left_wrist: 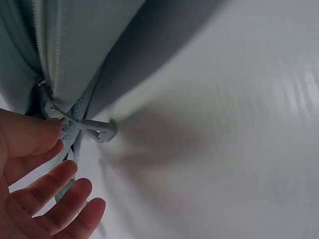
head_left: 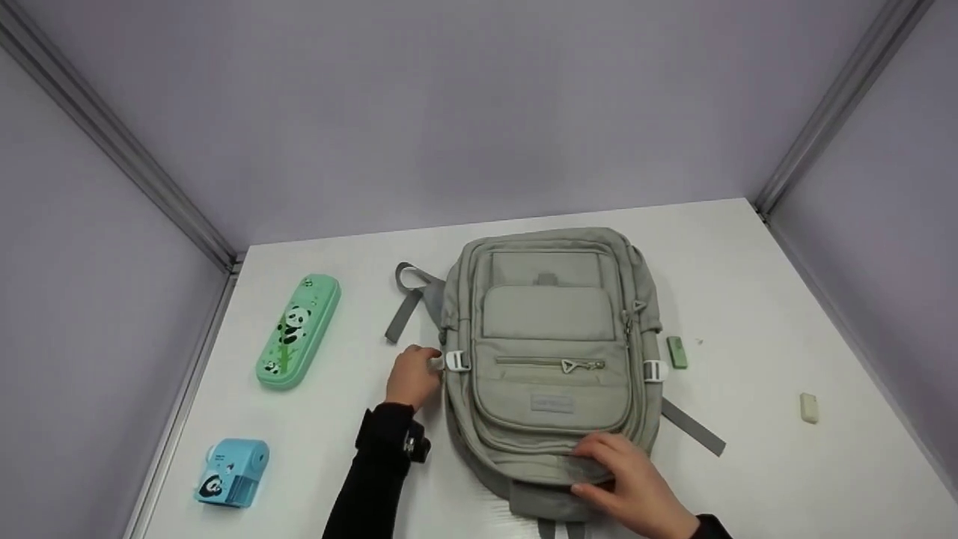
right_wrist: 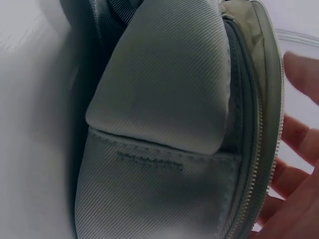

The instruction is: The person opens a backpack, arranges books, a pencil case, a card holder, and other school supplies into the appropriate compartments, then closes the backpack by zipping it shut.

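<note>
A grey-green backpack [head_left: 550, 314] lies front side up on the white table. My left hand [head_left: 414, 376] is at its left side, by a white buckle [head_left: 457, 361]. In the left wrist view, thumb and forefinger pinch the bag's edge beside a zipper pull [left_wrist: 99, 130], the other fingers spread apart. My right hand [head_left: 636, 486] touches the front panel at the bag's near end with loosely bent fingers, its thumb lower down. The right wrist view shows those fingers along the outer side of a curved zipper [right_wrist: 259, 159], with a wide fabric flap [right_wrist: 164, 79] alongside.
To the left are a green panda pencil case [head_left: 299, 332] and a blue panda pencil sharpener [head_left: 233, 473]. A small green block [head_left: 677, 352] lies right of the bag, and a small whitish block [head_left: 808, 408] farther right. Loose straps [head_left: 693, 427] stick out from the bag. Panel walls border the table.
</note>
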A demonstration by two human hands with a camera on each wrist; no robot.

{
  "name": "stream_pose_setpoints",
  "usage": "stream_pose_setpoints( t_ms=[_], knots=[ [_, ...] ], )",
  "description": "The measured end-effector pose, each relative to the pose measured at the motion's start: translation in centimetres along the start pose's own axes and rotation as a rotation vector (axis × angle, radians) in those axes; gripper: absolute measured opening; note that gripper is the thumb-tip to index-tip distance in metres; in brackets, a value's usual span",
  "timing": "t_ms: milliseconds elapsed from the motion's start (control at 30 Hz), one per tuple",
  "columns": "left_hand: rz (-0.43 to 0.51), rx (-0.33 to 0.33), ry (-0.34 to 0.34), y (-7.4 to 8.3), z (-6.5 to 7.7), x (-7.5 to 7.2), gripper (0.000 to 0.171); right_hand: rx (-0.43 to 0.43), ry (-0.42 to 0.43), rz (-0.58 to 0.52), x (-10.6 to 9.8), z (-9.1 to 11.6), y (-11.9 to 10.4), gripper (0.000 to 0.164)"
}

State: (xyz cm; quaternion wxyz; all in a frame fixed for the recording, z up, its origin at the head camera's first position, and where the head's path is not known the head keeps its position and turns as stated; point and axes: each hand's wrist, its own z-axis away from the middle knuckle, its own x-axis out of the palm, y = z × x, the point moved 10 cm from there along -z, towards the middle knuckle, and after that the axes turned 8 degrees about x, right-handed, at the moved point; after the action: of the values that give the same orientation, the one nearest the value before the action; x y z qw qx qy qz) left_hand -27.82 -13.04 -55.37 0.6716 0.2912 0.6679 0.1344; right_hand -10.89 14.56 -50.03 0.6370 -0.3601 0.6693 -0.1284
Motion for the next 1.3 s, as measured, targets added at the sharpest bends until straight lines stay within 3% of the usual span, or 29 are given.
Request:
stream_pose_setpoints(
  t_ms=[167, 467, 633, 800, 1300],
  knots=[
    [-0.051, 0.038, 0.007, 0.2, 0.1, 0.8, 0.017, -0.088, 0.013, 0.048, 0.2, 0.2, -0.6, 0.036],
    [-0.227, 0.172, 0.109, 1.4, 1.1, 0.0, 0.009, -0.101, 0.051, 0.121, 1.0, 0.3, -0.6, 0.046],
    [-0.249, 0.224, 0.127, 2.2, 2.6, -0.6, 0.013, -0.005, 0.083, 0.191, 1.4, -0.1, 0.0, 0.042],
    [-0.247, 0.241, 0.144, 2.7, 3.8, -1.0, 0.01, 0.125, 0.021, 0.225, 1.9, -0.5, 1.0, 0.035],
    [-0.269, 0.257, 0.165, 2.8, 7.0, -1.5, 0.012, 0.316, -0.044, 0.251, 3.3, -1.0, 2.6, 0.037]
  ],
)
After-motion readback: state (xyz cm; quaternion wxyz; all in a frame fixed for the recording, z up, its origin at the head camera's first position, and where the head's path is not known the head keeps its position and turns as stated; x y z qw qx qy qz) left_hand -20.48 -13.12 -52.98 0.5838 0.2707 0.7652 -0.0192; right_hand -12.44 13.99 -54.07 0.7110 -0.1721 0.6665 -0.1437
